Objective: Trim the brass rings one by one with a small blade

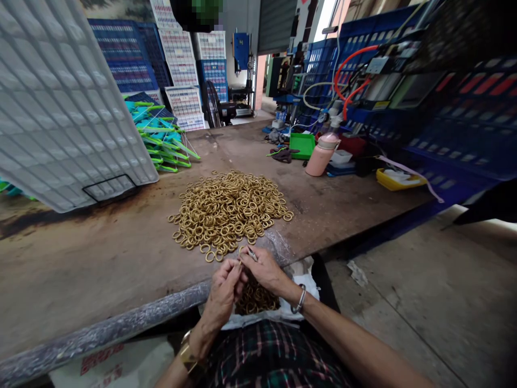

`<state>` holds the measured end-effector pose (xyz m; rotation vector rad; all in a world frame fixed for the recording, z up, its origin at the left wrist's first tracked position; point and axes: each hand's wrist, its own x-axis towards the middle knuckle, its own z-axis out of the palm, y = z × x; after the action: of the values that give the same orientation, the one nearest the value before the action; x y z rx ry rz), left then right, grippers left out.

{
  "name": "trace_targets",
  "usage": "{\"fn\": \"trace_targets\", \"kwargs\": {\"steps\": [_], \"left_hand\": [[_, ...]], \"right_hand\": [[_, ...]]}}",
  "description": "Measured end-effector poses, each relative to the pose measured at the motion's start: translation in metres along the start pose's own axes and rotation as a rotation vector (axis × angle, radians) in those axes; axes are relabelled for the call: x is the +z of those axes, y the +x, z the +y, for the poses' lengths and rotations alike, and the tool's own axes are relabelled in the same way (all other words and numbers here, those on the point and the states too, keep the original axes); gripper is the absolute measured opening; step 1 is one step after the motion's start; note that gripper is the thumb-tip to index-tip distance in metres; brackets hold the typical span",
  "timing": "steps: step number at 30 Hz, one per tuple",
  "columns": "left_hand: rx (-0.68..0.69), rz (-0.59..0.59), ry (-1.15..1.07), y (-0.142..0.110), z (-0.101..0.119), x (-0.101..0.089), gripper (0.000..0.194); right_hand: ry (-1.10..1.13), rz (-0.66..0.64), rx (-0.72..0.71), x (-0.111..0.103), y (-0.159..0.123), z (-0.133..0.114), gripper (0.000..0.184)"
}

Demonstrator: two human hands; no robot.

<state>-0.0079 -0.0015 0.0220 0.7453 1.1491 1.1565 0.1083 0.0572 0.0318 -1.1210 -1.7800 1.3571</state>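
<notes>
A large heap of brass rings [229, 210] lies on the brown worktable [81, 269]. My left hand [224, 288] and my right hand [264, 268] meet at the table's near edge, just in front of the heap. Both are closed in a pinch around a brass ring [243, 251] held between them, and the right fingers also grip a small metal piece I cannot name. Below the hands, an open plastic bag [301, 280] in my lap holds more brass rings [254, 299].
A white plastic crate [60, 102] leans over the table's left side. Teal hangers [161, 137] are stacked behind it. A pink bottle [322, 153], green tray [302, 144] and yellow tray [393, 180] stand at the right. Blue and white crates line the back.
</notes>
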Motion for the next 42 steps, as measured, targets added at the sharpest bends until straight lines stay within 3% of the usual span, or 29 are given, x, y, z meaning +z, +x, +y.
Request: {"fn": "trace_targets", "kwargs": {"steps": [5,9,13,22,26,31,37,42], "left_hand": [[0.014,0.001,-0.071,-0.001,-0.002,-0.002,0.032],[0.046,-0.007,-0.075,0.000,-0.008,-0.007,0.031],[0.081,-0.010,-0.001,0.001,-0.011,-0.011,0.029],[0.158,-0.005,0.158,0.000,-0.008,-0.011,0.035],[0.198,-0.014,0.183,-0.006,-0.008,-0.012,0.033],[0.105,-0.175,-0.001,-0.019,0.000,-0.002,0.029],[-0.094,0.000,-0.359,-0.008,-0.001,-0.007,0.028],[-0.180,0.008,-0.503,-0.007,-0.001,-0.016,0.021]], "right_hand": [[-0.032,-0.007,-0.011,-0.001,0.002,-0.003,0.025],[-0.321,0.018,-0.107,-0.004,-0.001,0.001,0.023],[-0.560,-0.078,-0.190,-0.005,-0.006,0.007,0.013],[-0.767,-0.183,-0.212,-0.002,-0.008,0.010,0.018],[-0.868,-0.254,-0.121,-0.006,-0.007,0.010,0.023],[-0.913,-0.135,-0.014,-0.020,-0.003,0.022,0.022],[-0.770,0.062,-0.089,-0.018,0.006,0.031,0.015],[-0.840,-0.017,-0.081,-0.007,0.016,0.023,0.026]]}}
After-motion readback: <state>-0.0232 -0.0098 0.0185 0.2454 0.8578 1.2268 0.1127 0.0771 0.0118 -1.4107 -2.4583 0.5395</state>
